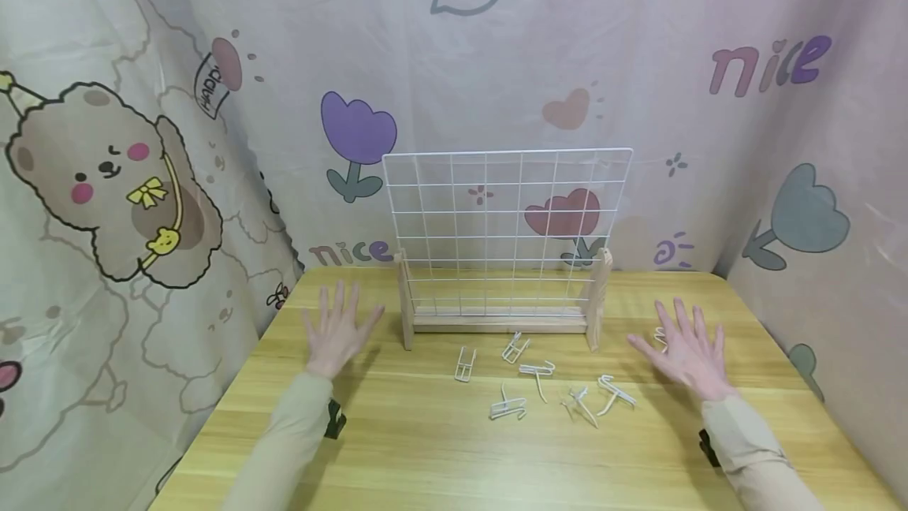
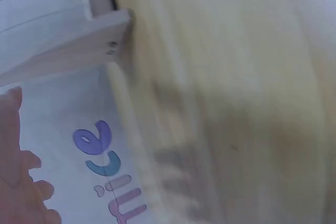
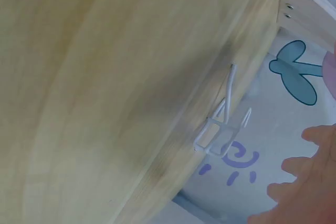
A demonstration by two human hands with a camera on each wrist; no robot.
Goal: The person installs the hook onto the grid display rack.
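Observation:
My left hand [image 1: 336, 337] is spread with straight fingers above the table, left of a white wire grid rack [image 1: 505, 236] in a wooden stand; it holds nothing. To the right of the rack my right hand [image 1: 688, 353] is spread the same way, its fingers apart and nothing in them. A white wire hook [image 3: 215, 135] lies on the table near the right hand, partly hidden by it in the head view. Several more white hooks [image 1: 464, 365] lie loose in front of the rack, among them one [image 1: 617, 394] nearest the right hand.
The pale wooden table [image 1: 426, 456] ends at a printed curtain [image 1: 284, 6] close behind the rack. The stand's wooden uprights [image 1: 598, 298] rise at either side of the grid. Dark straps [image 1: 335, 419] show at the wrists.

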